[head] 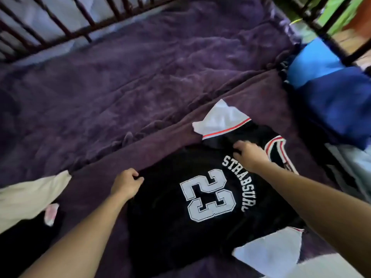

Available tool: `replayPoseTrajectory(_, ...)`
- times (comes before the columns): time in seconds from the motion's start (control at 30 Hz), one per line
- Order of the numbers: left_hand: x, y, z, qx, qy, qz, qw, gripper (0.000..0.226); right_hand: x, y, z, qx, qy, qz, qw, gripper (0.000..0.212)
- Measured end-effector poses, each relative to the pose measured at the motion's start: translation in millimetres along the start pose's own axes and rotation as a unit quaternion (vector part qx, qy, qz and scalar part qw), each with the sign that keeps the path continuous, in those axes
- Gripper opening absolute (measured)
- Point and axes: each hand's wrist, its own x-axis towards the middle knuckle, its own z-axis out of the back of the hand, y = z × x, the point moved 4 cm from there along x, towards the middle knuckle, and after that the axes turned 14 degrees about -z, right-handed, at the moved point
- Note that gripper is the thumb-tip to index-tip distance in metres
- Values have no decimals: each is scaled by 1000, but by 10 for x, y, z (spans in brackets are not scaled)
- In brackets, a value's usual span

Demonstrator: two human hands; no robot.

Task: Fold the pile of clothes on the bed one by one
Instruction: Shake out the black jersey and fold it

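On the bed's purple blanket (140, 81) lay a black jersey (166, 217), back up with its number and lettering showing, spread between both arms. The left hand (126, 184) pinched the jersey's far side edge, thumb and fingers (136, 175) curled tight on the cloth. The right hand (249, 155) had its fingers bunched into the black cloth near the collar, apparently clamped on it. The far sleeve (220, 119), white, stuck out beyond the right hand, and the near sleeve (269, 251) lay by the person's body. The likeliest trouble seemed to be a crooked fold. With the two grips at uneven heights, one side could travel further than the other and leave the far sleeve poking out. The blanket was rumpled right under the left hand, so the pinch could catch it too and drag it up with the jersey. A cream cloth (26, 199) lay just beside the left forearm and a blue heap (331, 93) sat near the right, and a wide sweep could snag either.
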Motion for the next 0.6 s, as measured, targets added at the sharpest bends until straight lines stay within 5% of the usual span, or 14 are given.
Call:
replayPoseTrajectory(0.23, 461, 851, -622, -9, -28, 87, 996, 61, 1090, 1104, -76, -151, -38, 126, 980, 82)
replayPoseTrajectory(0.37, 595, 846, -649, 15, -123, 54, 991, 13, 1271, 919, -241, -198, -35, 74, 977, 54)
replayPoseTrajectory(0.5, 825, 887, -40, -16, -274, 12, 962, 14, 1370, 958, 160, -105, -184, 54, 976, 39)
replayPoseTrajectory(0.6, 1095, 862, 162, -43, -286, -13, 957, 18, 1470, 1073, 361, -22, -206, 47, 977, 31)
